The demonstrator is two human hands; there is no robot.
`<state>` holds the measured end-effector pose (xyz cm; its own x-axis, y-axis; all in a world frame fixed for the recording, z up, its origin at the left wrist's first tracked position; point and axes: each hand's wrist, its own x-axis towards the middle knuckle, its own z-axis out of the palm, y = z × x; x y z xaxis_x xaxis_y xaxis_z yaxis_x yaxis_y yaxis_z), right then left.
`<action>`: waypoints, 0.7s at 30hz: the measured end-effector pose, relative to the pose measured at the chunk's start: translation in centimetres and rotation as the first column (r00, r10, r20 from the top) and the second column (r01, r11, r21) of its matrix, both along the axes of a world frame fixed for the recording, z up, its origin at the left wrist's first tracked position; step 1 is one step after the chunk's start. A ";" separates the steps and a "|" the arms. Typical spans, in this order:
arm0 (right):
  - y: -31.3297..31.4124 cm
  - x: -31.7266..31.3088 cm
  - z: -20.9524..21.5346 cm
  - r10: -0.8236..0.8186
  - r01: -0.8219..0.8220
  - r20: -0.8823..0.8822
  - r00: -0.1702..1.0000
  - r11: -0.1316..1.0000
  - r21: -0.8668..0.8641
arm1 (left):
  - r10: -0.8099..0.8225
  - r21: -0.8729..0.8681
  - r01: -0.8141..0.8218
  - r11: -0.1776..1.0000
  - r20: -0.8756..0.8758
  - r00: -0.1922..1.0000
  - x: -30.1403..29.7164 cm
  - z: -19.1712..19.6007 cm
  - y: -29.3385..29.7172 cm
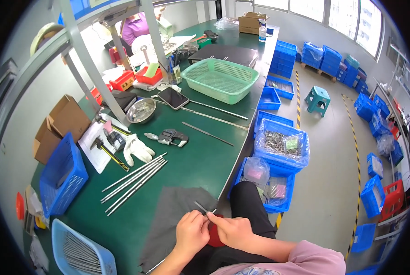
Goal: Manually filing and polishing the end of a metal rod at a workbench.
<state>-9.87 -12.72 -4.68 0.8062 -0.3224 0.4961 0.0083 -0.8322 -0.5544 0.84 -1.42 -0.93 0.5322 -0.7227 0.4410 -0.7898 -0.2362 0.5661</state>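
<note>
My left hand (192, 231) and my right hand (232, 233) meet at the near table edge, over a dark grey cloth (170, 213). A thin grey strip (200, 206), which looks like a slim file, sticks up and left from under my right index finger. Closed fingers of my left hand pinch a slender metal rod; its bright tip (214, 211) shows beside the right fingertip, the rest mostly hidden. Several silvery rods (135, 184) lie side by side on the green table. A slim dark file (208, 134) rests farther off, near a micrometer (169, 137).
A blue basket (57, 231) of rods stands near left, with another blue basket (79, 176) behind. Gloves (137, 150), calipers (111, 153), a metal bowl (131, 117), a phone (173, 98) and a green basket (196, 68) are beyond. Blue bins (285, 165) line the table's right side.
</note>
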 end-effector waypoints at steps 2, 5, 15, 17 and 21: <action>0.2 -1.6 -0.6 -0.012 0.011 0.032 0.999 1.000 0.007 | -0.015 -0.008 0.015 1.000 0.006 1.000 0.2 -0.1 0.3; -0.3 -2.5 -0.4 0.032 -0.031 -0.027 0.999 0.999 0.017 | 0.004 -0.010 -0.004 1.000 0.007 1.000 0.3 -0.4 -0.1; 0.2 -2.0 0.1 0.022 -0.021 -0.024 0.999 0.999 0.025 | 0.008 -0.006 -0.008 1.000 0.033 0.999 -0.2 -0.3 0.4; 0.6 0.0 -0.1 0.021 -0.024 0.083 0.996 0.999 0.032 | 0.005 -0.008 -0.005 1.000 0.019 1.000 -0.4 -0.2 0.5; 0.8 -3.9 -1.0 0.036 -0.035 -0.022 0.999 0.998 0.050 | 0.002 -0.012 -0.002 1.000 -0.011 1.000 -0.3 0.1 0.8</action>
